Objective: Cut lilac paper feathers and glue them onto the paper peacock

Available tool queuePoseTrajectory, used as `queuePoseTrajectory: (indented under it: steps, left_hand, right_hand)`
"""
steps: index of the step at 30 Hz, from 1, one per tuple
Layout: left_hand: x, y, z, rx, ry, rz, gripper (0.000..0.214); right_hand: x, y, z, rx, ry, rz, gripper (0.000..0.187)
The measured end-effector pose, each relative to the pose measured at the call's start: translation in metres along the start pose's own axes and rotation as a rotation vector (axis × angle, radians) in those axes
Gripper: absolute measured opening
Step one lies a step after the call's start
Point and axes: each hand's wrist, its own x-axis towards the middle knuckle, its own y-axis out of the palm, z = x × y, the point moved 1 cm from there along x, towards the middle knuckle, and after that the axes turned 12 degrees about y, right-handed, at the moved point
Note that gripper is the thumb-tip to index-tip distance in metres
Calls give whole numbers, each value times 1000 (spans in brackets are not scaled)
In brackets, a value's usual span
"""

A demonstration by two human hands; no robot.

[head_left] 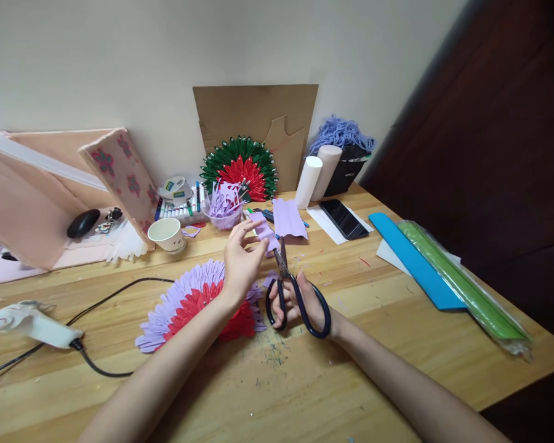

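My left hand (pixel 240 261) pinches a small folded strip of lilac paper (pixel 264 232) above the wooden table (pixel 305 381). My right hand (pixel 305 303) grips black-handled scissors (pixel 290 289), whose blades point up at the strip's lower edge. A lilac and red paper fan flower (pixel 191 304) lies flat under my left wrist. A loose lilac sheet (pixel 289 216) rests just behind the strip.
A glue gun (pixel 30 323) with a black cord lies at the left. A paper cup (pixel 167 234), markers (pixel 180 209), a bowl of lilac cuttings (pixel 224 209), a green and red fan (pixel 240 167) and a phone (pixel 348 218) stand behind. Blue paper (pixel 415 258) and green paper (pixel 461 283) lie at the right.
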Motion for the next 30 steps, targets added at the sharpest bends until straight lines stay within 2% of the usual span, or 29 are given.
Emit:
queuePoseTrajectory:
  steps: [4,10,20,30]
  left_hand:
    - [-3,2,-1,20,65,-21,30]
    - [-10,6,-4,20,79,27,27]
    - [-11,8,-4,-22,31,11,26]
    - [-4,4,-2,-85,-78,-28,30]
  right_hand:
    - [0,2,-5,-46,-22,-41,78]
    - [3,1,-3,-22,-45,-108,80]
    - [7,3,-10,7,-115,-164,73]
    - [8,-1,-10,-38,-63,-244,70]
